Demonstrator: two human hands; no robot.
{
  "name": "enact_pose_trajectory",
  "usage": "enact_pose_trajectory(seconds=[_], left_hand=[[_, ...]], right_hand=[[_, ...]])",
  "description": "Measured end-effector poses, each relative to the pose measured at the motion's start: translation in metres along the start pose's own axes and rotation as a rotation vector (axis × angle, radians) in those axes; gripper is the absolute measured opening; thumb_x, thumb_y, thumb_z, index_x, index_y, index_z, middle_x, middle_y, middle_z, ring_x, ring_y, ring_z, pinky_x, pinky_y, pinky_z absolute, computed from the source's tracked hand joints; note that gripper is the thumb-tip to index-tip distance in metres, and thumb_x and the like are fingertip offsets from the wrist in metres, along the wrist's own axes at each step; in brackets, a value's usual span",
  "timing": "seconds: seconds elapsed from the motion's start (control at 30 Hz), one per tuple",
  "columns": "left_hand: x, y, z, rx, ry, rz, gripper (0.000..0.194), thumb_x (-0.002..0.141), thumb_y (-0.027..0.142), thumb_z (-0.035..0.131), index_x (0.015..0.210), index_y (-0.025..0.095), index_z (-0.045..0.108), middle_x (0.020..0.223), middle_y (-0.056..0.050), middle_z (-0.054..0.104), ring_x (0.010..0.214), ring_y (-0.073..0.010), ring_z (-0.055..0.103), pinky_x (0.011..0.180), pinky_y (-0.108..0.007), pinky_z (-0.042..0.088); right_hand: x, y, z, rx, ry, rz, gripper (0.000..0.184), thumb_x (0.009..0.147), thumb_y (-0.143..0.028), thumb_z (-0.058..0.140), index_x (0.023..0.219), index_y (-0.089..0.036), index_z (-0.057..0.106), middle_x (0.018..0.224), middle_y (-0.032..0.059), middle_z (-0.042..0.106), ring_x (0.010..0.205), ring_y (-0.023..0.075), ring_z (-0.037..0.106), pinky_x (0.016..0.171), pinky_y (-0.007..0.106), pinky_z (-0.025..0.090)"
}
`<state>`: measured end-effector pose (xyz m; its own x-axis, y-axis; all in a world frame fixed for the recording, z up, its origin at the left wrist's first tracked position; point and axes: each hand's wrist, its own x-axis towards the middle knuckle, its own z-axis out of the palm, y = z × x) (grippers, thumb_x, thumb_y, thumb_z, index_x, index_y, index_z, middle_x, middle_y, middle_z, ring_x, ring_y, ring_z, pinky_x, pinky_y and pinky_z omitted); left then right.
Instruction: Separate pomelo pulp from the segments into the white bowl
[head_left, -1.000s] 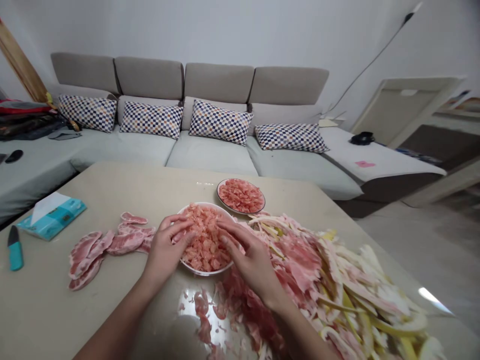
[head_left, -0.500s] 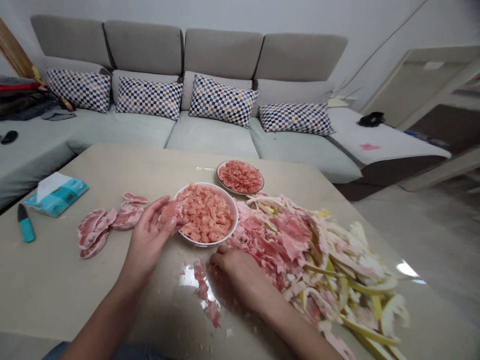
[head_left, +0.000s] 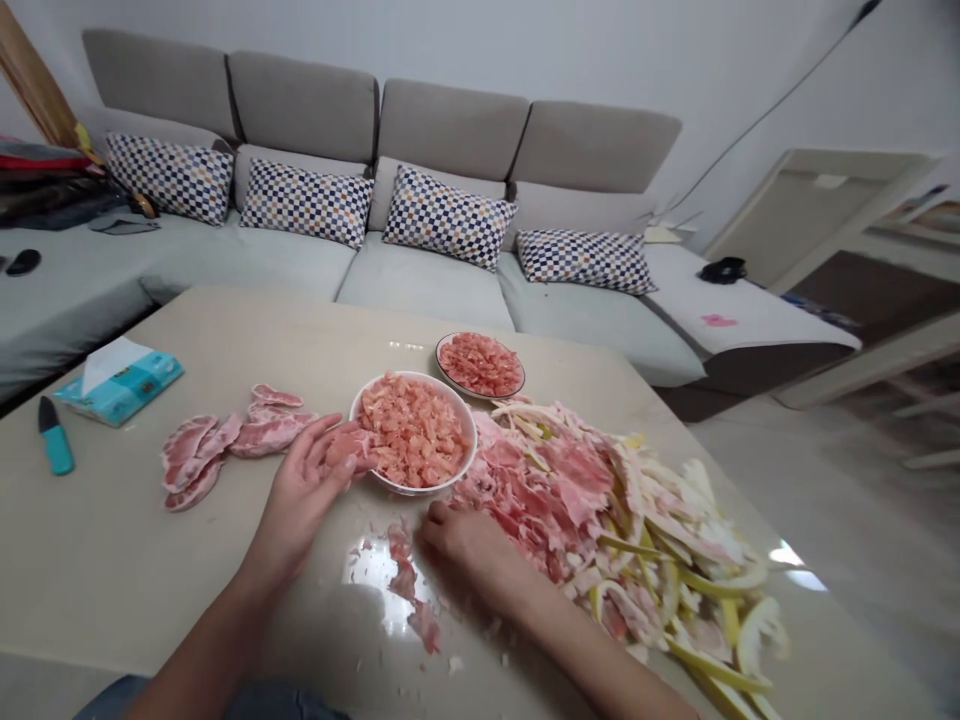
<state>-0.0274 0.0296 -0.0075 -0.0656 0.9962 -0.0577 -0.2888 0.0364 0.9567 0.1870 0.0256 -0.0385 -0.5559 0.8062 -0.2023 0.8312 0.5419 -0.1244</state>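
Observation:
My left hand (head_left: 311,478) is closed round a pink pomelo segment (head_left: 346,446) at the left rim of a white bowl (head_left: 420,488). Pomelo pulp (head_left: 411,430) in pieces is heaped in that bowl. Below the bowl's front edge, my right hand (head_left: 465,540) rests low over the table with its fingers curled; what they hold, if anything, is hidden. Scraps of pink membrane (head_left: 405,578) lie just left of it. Beyond it spreads a pile of peeled membrane (head_left: 532,490). Several unpeeled pomelo segments (head_left: 199,455) sit left of my left hand.
A plate of pulp (head_left: 480,364) stands behind the bowl. Yellow-green pomelo rind (head_left: 697,590) covers the table's right side. At far left are a teal-handled knife (head_left: 55,445) and a tissue pack (head_left: 124,385). A grey sofa (head_left: 442,285) stands beyond the table (head_left: 112,570).
The camera view has tilted slightly. Both hands stay in nearly the same places, the left still holding the pomelo segment beside the bowl.

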Motion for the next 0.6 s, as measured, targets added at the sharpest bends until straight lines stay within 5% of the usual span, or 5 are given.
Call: enact_pose_trajectory(seconds=[0.17,0.3,0.37,0.6], left_hand=[[0.003,-0.004,-0.004,0.001,-0.016,0.027,0.051,0.081,0.033,0.068,0.127,0.024,0.048,0.141,-0.015,0.050,0.097,-0.0243,0.070,0.095,-0.043,0.051],[0.005,-0.008,-0.004,0.015,-0.035,0.119,0.054,0.079,0.030,0.069,0.128,0.023,0.046,0.145,-0.015,0.046,0.125,-0.0295,0.054,0.103,-0.044,0.046],[0.006,-0.011,-0.004,0.022,-0.053,0.160,0.057,0.078,0.027,0.071,0.128,0.024,0.045,0.144,-0.014,0.048,0.132,-0.0288,0.046,0.107,-0.043,0.042],[0.010,-0.015,-0.007,-0.015,-0.156,0.092,0.058,0.079,0.025,0.070,0.131,0.025,0.043,0.130,-0.012,0.061,0.121,-0.0270,0.058,0.105,-0.042,0.043]], right_hand=[[0.006,0.002,0.000,-0.049,-0.061,-0.061,0.016,0.083,-0.005,0.055,0.077,-0.012,0.068,0.084,0.0116,0.071,0.066,0.0189,0.063,0.048,0.030,0.022],[-0.004,0.006,-0.016,-0.008,-0.044,-0.103,0.012,0.083,-0.011,0.056,0.077,-0.015,0.066,0.085,0.0075,0.070,0.067,0.0156,0.061,0.052,0.025,0.030],[-0.011,0.008,-0.029,0.132,0.000,-0.110,0.010,0.082,-0.013,0.056,0.076,-0.016,0.064,0.082,0.0042,0.068,0.065,0.0131,0.059,0.055,0.022,0.034],[-0.018,0.012,-0.062,0.703,0.174,-0.016,0.017,0.075,-0.006,0.050,0.076,-0.018,0.060,0.073,-0.0020,0.061,0.063,0.0102,0.054,0.058,0.018,0.040]])
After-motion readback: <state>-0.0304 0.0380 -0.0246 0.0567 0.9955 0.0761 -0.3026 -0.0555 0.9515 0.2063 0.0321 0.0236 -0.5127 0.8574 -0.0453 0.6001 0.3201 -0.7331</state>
